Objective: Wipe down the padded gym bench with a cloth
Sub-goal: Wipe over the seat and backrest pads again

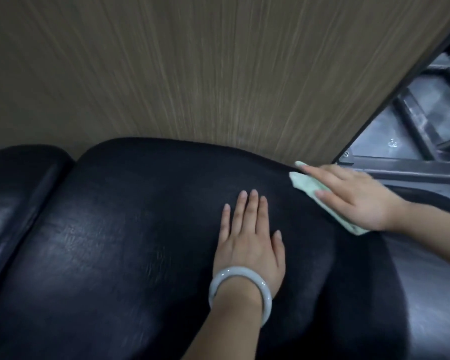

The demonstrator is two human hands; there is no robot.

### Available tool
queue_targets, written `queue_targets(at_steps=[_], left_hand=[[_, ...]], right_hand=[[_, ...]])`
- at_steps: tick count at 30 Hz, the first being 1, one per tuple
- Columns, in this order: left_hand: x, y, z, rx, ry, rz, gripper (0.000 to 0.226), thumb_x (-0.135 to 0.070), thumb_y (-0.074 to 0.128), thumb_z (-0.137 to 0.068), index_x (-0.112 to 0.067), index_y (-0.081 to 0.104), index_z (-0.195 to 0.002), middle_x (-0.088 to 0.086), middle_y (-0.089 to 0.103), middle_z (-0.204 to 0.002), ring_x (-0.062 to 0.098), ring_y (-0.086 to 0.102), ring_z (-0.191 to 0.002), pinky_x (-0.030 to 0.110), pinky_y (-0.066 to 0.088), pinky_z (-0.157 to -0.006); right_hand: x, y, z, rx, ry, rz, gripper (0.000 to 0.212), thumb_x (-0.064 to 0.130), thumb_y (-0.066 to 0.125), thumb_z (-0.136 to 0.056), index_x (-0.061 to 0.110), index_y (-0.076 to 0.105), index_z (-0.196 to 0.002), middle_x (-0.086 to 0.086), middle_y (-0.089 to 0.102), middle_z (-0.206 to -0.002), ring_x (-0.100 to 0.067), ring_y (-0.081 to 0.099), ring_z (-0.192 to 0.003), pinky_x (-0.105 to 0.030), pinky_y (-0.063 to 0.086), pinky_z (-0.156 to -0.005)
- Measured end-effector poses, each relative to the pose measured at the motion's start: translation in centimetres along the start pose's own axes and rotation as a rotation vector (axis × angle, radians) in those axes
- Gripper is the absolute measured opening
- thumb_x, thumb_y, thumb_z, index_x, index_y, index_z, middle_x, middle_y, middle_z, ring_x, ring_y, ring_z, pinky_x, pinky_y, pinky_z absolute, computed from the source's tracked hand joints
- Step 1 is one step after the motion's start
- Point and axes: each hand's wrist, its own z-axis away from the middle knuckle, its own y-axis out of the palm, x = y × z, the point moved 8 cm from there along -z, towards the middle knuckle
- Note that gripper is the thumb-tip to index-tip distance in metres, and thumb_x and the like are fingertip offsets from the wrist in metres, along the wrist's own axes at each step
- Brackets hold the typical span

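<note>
A view from above looks down on a black padded gym bench [130,242], its large shiny cushion filling most of the scene, with a second, narrower black pad [16,193] beside it at the left, separated by a seam. The left hand [250,242] lies flat, palm down, on the middle of the large cushion, fingers straight and close together, holding nothing; a pale, glossy bangle [240,292] circles its wrist. The right hand [353,196] reaches in from the right edge and presses a folded pale green cloth [312,188] against the far right edge of the cushion, its fingers stretched out flat over the fabric rather than curled around it. Parts of the cloth show beyond the fingertips and beneath the heel of the palm. Behind the bench stands a brown wood-grain wall panel [192,68], close to the cushion's far edge. At the upper right, dark metal frame bars [413,118] cross over a grey floor [431,281], which also shows along the right side below the arm.
</note>
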Motion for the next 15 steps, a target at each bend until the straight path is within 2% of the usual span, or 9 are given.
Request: queue_targets(at_steps=[4,7,10,15], left_hand=[[0.1,0.2,0.1,0.007,-0.01,-0.007,0.059,-0.037,0.03,-0.09,-0.006,0.049,-0.137,0.007,0.044,-0.147,0.021,0.034,-0.14,0.042,0.017,-0.111],[0.2,0.3,0.1,0.004,-0.004,0.005,0.061,-0.037,0.032,-0.088,-0.006,0.05,-0.137,0.007,0.045,-0.146,0.021,0.034,-0.139,0.042,0.017,-0.11],[0.4,0.4,0.0,0.016,-0.011,-0.011,0.061,-0.037,0.033,-0.086,-0.007,0.051,-0.136,0.006,0.045,-0.146,0.02,0.035,-0.139,0.042,0.018,-0.111],[0.1,0.1,0.0,0.002,-0.002,0.002,0.06,-0.036,0.032,-0.088,-0.005,0.052,-0.136,0.008,0.046,-0.145,0.021,0.036,-0.138,0.043,0.019,-0.109]], right_hand=[[2.0,-0.1,-3.2,0.004,-0.013,0.004,0.064,0.062,0.01,-0.091,0.038,0.007,-0.151,-0.001,0.042,-0.133,-0.026,0.045,-0.125,-0.038,0.034,-0.102],[5.0,-0.1,-8.1,-0.015,0.047,-0.043,0.056,0.049,0.022,-0.099,0.035,0.011,-0.152,-0.005,0.038,-0.142,-0.03,0.041,-0.13,-0.037,0.032,-0.102],[7.0,-0.4,-10.8,-0.022,0.071,-0.068,0.054,0.048,0.025,-0.101,0.034,0.012,-0.152,-0.006,0.035,-0.147,-0.032,0.042,-0.129,-0.037,0.032,-0.103],[3.2,-0.2,-5.0,-0.041,0.003,-0.078,0.057,0.056,0.021,-0.096,0.042,0.011,-0.15,0.001,0.043,-0.131,-0.024,0.045,-0.125,-0.037,0.036,-0.099]])
